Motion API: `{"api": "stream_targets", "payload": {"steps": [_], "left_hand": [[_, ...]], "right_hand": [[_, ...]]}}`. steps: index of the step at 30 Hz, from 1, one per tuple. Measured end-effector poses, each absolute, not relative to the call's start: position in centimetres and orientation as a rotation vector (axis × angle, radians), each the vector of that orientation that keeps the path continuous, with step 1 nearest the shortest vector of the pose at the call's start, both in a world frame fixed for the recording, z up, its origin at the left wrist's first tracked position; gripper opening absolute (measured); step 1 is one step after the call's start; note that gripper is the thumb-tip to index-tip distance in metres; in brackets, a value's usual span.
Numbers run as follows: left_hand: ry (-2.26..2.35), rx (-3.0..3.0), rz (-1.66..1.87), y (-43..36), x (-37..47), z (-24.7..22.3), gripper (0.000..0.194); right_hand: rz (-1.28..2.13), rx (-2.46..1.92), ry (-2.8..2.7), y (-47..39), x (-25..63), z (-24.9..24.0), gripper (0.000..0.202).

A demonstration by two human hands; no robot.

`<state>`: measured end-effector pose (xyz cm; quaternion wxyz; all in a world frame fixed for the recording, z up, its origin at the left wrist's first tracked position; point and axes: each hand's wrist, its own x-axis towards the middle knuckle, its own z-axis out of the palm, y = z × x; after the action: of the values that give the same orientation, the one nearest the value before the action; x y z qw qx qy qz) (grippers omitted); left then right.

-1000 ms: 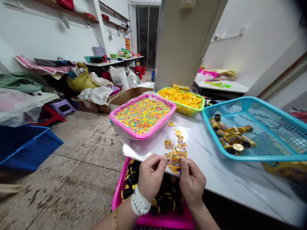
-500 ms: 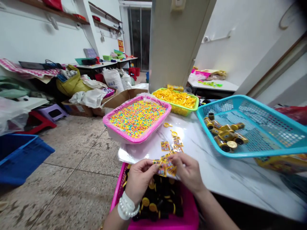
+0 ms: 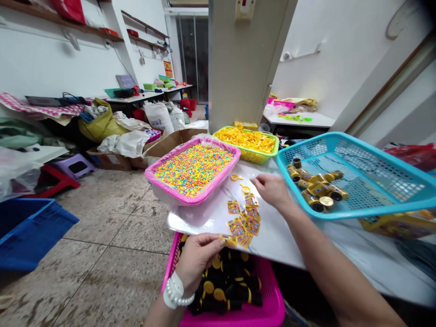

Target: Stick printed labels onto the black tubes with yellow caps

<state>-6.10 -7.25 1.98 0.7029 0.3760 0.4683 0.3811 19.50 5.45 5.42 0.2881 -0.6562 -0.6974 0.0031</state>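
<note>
Pinching a packet (image 3: 228,240) between thumb and fingers, the left hand (image 3: 201,254) is at seven o'clock, above the near end of the magenta basket (image 3: 272,299) of black-and-yellow pieces (image 3: 235,272) at six. Just beyond the pinched packet, the loose packets (image 3: 251,225) lie spread on the table (image 3: 272,236). The right hand (image 3: 272,190) is at one o'clock, its fingers narrow; whether they hold anything, I cannot tell. Beside it, towards twelve, lie two yellow rings (image 3: 245,189). The blue basket (image 3: 384,209), at three, holds gold bottles (image 3: 318,188). The pink tray (image 3: 204,199) of beads (image 3: 194,168) sits at eleven; farther off, at twelve, is the green basket (image 3: 260,158) of yellow pieces (image 3: 245,138).
</note>
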Motion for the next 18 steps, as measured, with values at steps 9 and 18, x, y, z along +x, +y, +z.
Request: {"api": "stream_targets", "payload": {"steps": [9,18], "left_hand": [[1.249,0.659,1.127,-10.0,-10.8,-1.0,0.041],[1.342,0.399,1.182,-12.4,-14.4,-3.1,0.048]], "right_hand": [[-0.016,-1.901,-1.862,6.2,19.3,3.6,0.036],[0.067,-2.055,-1.949,10.2,18.8,1.7,0.034]]}}
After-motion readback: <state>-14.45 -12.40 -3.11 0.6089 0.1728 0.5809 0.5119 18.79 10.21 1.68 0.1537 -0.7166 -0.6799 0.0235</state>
